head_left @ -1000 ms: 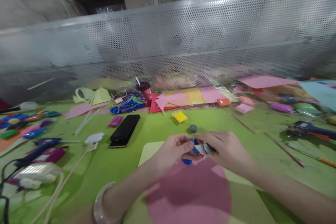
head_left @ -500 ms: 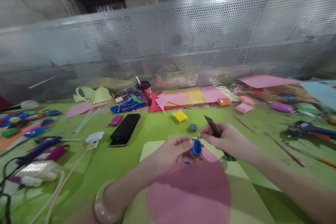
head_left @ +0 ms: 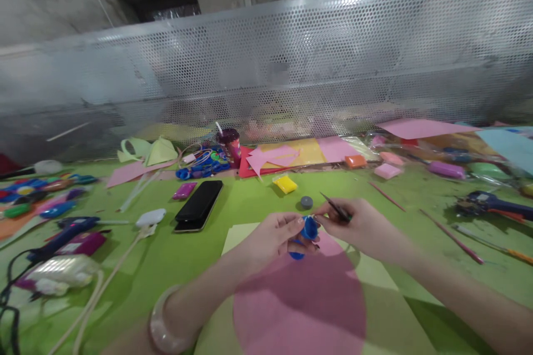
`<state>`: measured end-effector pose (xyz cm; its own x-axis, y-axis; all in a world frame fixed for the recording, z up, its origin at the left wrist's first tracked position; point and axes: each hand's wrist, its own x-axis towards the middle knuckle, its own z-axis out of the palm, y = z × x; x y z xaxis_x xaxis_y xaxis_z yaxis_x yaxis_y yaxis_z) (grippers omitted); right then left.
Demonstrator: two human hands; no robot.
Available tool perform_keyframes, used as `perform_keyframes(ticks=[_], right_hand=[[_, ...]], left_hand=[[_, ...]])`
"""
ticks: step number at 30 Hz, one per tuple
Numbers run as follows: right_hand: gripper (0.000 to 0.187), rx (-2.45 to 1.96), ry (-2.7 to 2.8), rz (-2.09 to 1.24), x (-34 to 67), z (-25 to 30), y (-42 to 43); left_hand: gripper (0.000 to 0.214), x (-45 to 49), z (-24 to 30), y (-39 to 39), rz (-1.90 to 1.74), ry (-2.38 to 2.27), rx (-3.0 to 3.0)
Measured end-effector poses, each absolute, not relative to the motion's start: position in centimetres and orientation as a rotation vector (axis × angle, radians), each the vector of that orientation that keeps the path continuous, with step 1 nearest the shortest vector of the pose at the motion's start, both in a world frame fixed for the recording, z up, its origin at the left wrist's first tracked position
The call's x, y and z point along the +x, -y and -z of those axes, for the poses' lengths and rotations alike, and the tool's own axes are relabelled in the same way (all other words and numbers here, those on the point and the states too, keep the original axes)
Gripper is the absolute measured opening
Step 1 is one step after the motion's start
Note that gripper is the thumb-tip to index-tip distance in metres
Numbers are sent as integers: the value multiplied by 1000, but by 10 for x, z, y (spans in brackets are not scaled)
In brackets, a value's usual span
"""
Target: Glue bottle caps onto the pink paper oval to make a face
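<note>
Over the middle of the green table (head_left: 250, 199), just above a pink paper circle (head_left: 300, 299), both hands meet. The left hand (head_left: 272, 238) pinches a small blue piece (head_left: 310, 228) between thumb and fingertips, the other fingers curled under. The blue piece is held up off the paper and turned toward the right hand, probably so it can be worked on without pressing into the sheet. A second blue bit (head_left: 296, 255) shows under the left fingers; whether it touches the circle cannot be told.

The right hand (head_left: 362, 224) pinches a thin dark tool (head_left: 334, 208) pen-style, thumb and forefinger pressed together on the shaft. Its pointed end sticks up and left past the fingertips, above the blue piece and apparently not touching it. The short grip looks chosen for fine control. The right fingertips sit just beside the blue piece.

The circle lies on a pale sheet (head_left: 235, 236), which likely serves as a work mat. A grey lump (head_left: 307, 202) sits just beyond the hands, and a yellow block (head_left: 285, 184) lies farther back. A black phone (head_left: 199, 205) is pushed off to the left, apart from the work. There is a bracelet (head_left: 160, 324) on the left wrist. A perforated metal screen (head_left: 291, 66) closes off the back of the table.
</note>
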<state>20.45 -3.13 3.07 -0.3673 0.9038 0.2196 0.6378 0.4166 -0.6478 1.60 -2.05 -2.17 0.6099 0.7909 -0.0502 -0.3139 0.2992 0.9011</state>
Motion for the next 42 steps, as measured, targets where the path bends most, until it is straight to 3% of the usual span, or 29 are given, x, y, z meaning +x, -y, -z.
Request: perform_keyframes(ticks=[8,12,15,18,20,22,24,26,29,32,42], right_hand=[[15,-1361,2176,-290,197,-18,35],[13,-1331,2047,-381,204,-26,26],[25,-1170,2089,-773,230,-42,23],[57,-857,2505,-1334,263,-51,33],[75,-810,2562,-1304,277,-51,43],[80,-820,2579,-1218,280,-52,47],[73,-817,2643,-1263,274,-56,44],[53,-842,2692,-1379,262,-60,36],[34,-1134,2452,-1032,240,-57,24],[30,-1313,2207,-667,221,-43,22],[23,-1352,2253,-549,206,-29,33]], left_hand=[[37,20,16,25,-766,-643,989],[37,20,16,26,-748,-607,938],[33,19,14,24,-820,-618,857],[29,16,10,20,-866,-670,717],[31,15,7,18,-876,-690,646],[32,13,6,17,-877,-675,625],[27,13,6,18,-886,-630,661],[23,13,8,19,-923,-578,735],[26,14,10,20,-972,-543,855],[32,15,12,20,-967,-584,951],[37,15,15,21,-881,-735,1182]])
